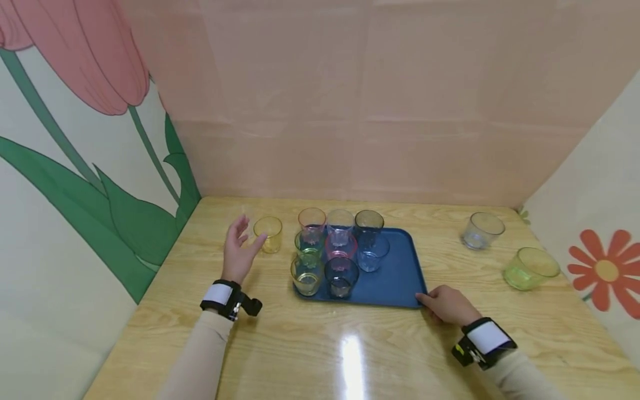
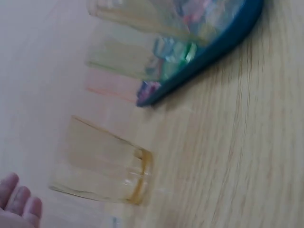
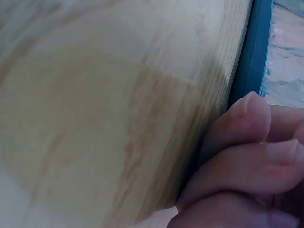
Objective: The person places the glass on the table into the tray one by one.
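Note:
In the head view a yellow glass stands on the table, left of a blue tray. My left hand is beside this glass with fingers spread, and the thumb overlaps its rim in that view. The left wrist view has the fingertips apart from the yellow glass. My right hand pinches the tray's near right corner; up close, its curled fingers lie along the blue rim. Several coloured glasses crowd the tray's left part, among them a dark one and a green one.
Off to the right, a clear glass and a yellow-green glass stand on the wooden table. A pink backdrop rises behind the table, with flower-printed panels at both sides.

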